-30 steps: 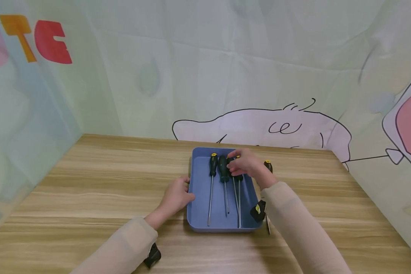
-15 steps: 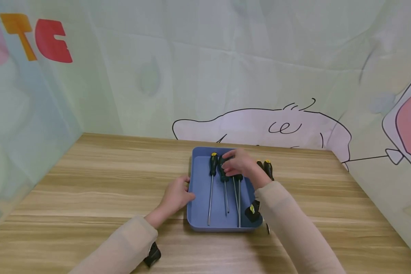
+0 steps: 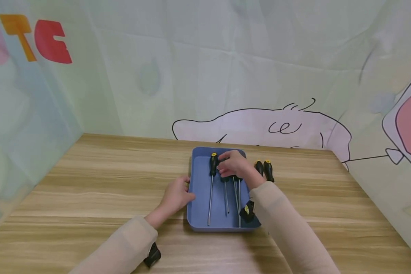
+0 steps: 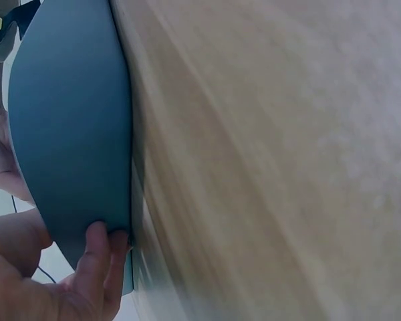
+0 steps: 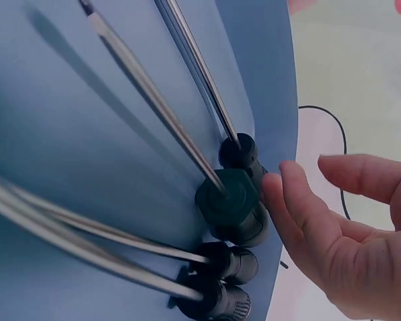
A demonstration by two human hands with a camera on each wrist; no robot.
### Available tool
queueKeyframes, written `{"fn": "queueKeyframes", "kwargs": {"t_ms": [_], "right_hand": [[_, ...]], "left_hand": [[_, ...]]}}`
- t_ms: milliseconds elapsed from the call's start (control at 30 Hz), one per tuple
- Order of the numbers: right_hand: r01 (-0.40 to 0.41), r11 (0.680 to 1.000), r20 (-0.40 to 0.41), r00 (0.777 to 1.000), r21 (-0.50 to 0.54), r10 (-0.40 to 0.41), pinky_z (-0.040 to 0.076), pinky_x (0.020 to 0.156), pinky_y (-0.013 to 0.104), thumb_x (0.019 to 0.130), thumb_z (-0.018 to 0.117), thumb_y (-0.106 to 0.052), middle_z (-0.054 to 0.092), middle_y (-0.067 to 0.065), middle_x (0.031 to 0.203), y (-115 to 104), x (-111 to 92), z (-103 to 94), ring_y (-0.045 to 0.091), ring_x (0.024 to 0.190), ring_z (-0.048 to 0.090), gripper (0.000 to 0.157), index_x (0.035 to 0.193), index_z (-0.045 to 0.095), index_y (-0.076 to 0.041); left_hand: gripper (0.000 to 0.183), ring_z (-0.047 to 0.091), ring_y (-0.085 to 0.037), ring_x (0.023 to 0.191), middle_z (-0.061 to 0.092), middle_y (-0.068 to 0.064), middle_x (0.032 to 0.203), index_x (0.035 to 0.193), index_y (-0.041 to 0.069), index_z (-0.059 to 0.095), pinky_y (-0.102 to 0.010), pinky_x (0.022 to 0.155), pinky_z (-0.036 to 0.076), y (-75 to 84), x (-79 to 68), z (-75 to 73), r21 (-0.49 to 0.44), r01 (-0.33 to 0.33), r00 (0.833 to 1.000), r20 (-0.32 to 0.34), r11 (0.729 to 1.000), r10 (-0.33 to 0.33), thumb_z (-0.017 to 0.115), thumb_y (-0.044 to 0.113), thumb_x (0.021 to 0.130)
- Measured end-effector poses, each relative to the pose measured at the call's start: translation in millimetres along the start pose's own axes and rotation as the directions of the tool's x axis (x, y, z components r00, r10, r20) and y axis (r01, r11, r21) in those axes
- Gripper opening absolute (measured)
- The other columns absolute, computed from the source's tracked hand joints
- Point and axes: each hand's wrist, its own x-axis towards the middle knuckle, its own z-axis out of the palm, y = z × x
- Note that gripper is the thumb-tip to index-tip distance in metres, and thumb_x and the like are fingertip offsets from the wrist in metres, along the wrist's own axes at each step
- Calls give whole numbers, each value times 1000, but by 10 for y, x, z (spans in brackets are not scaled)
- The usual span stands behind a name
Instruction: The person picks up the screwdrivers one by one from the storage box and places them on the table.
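The right hand is down over the dark green screwdriver handles inside the shallow blue plastic tray, fingers loosely bent. In the right wrist view the fingertips are just touching the thick dark green handle of the second screwdriver; nothing is gripped, the thumb stands clear above. Just past those fingertips sits the handle of the slim yellow-capped screwdriver, its steel shaft running back toward the person. On the palm side, two thinner screwdrivers lie close together, shafts nearly touching. Out beyond the back of the right hand, two more black-handled screwdrivers lie on the light wooden table, just outside the tray wall.

The left hand holds the tray's near-left edge, fingers curled on the rim; the left wrist view shows fingertips pressed against the blue wall where it meets the tabletop. The tray sits flat between the two hands, against the pale cartoon-printed backdrop.
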Motion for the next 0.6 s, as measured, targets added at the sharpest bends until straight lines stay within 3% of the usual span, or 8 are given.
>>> {"fn": "queueKeyframes", "kwargs": {"t_ms": [233,467,600], "right_hand": [[6,1000,-9,1000,-10,-7,54,69,30,88,54,6,55,20,105,0,26,74,20,73,57,44,130,43,11],[7,996,-60,998,-94,-13,54,73,33,86,57,3,55,26,119,6,52,208,31,92,62,50,133,40,10],[29,978,-109,993,-205,-52,55,67,31,84,59,2,58,21,103,25,62,278,25,75,61,52,133,42,9]], "left_hand": [[43,61,-20,69,64,-14,76,109,-13,56,-29,55,50,-10,6,5,-2,5,1000,-1,1000,-5,63,-8,66],[44,61,-21,69,64,-14,75,109,-13,56,-29,55,50,-11,12,10,-8,17,1000,2,1000,-17,64,-8,66],[43,61,-20,68,64,-14,75,108,-13,57,-29,55,50,-12,14,7,-8,22,1000,5,1000,-22,64,-8,66]]}}
